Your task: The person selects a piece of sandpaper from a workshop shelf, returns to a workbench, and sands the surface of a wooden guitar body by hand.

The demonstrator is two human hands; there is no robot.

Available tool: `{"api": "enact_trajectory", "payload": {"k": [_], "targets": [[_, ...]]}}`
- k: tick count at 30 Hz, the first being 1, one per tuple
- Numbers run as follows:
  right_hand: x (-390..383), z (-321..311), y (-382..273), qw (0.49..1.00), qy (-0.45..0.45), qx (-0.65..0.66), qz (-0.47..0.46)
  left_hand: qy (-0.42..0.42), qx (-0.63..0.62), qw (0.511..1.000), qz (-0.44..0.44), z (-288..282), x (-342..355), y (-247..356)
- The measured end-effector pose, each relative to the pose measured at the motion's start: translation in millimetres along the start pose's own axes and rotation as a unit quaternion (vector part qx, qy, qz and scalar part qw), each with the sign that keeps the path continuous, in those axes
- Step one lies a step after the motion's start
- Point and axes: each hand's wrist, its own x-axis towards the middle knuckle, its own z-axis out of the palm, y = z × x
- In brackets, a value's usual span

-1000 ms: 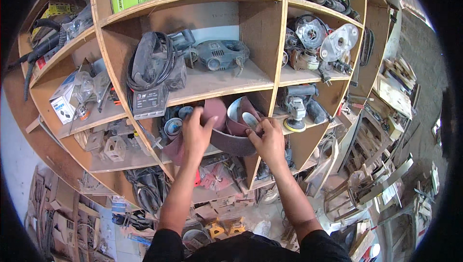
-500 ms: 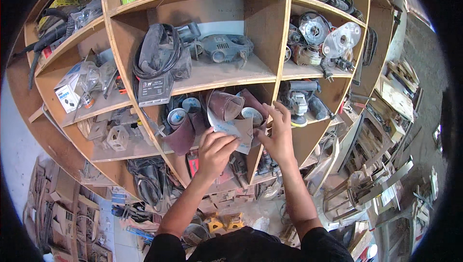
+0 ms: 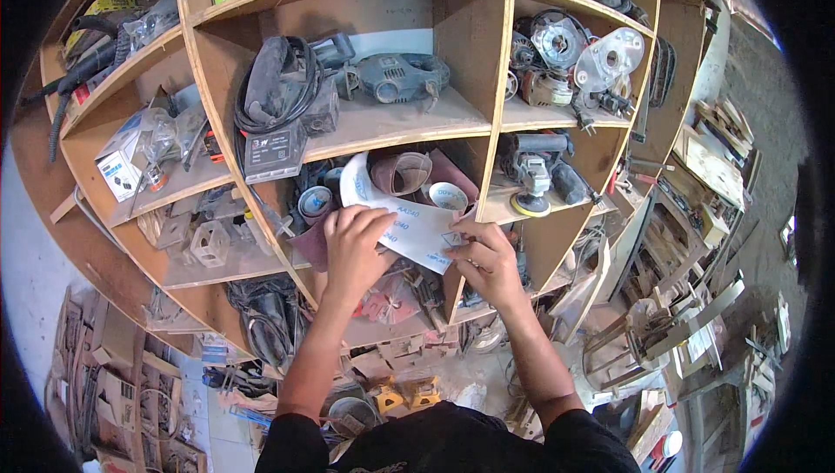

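Observation:
A strip of sandpaper (image 3: 409, 234) is stretched between my hands, its white printed backing toward me. My left hand (image 3: 355, 245) grips its left part, fingers over the backing. At the right end, my right hand (image 3: 484, 257) pinches the strip between thumb and fingers. Just behind it, on the shelf, stands a reddish-brown sandpaper roll (image 3: 402, 174). Beside that is another roll (image 3: 449, 197) with its pale backing showing inside. A further roll (image 3: 315, 201) stands left of my left hand. The strip and my hands partly hide this compartment.
On the shelf above lie a dusty corded power tool (image 3: 287, 94) and a grey-blue power tool (image 3: 402, 79). A polisher-like tool (image 3: 531, 173) sits in the compartment to the right. Wooden dividers (image 3: 494, 99) frame the compartments. Wood scraps (image 3: 718, 168) are piled at far right.
The strip has been pulled straighter and its printed backing now faces me. My right hand has come down onto its right end; my left hand has shifted left and up along it.

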Motion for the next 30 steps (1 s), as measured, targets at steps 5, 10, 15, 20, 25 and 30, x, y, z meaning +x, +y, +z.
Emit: {"api": "enact_trajectory", "payload": {"k": [5, 10, 15, 20, 25, 30], "targets": [[-2, 0, -3, 1.0, -0.008, -0.003, 0.0, -0.187, -0.108, 0.975, -0.057, -38, 25, -6], [-1, 2, -9, 1.0, -0.018, 0.006, 0.001, -0.029, -0.014, 0.994, -0.102, -1, 60, -4], [-1, 9, -14, 0.999, -0.036, 0.002, 0.006, -0.117, 0.14, 0.976, -0.116, 32, 77, -21], [-1, 15, -14, 0.999, -0.033, 0.014, -0.003, -0.281, 0.128, 0.928, -0.207, 42, 107, -46], [-2, 16, -17, 0.999, -0.033, 0.019, 0.012, -0.296, 0.226, 0.91, -0.184, 85, 123, -65], [2, 17, -20, 0.999, -0.032, 0.021, -0.003, -0.337, 0.253, 0.894, -0.154, 127, 143, -82]]}}
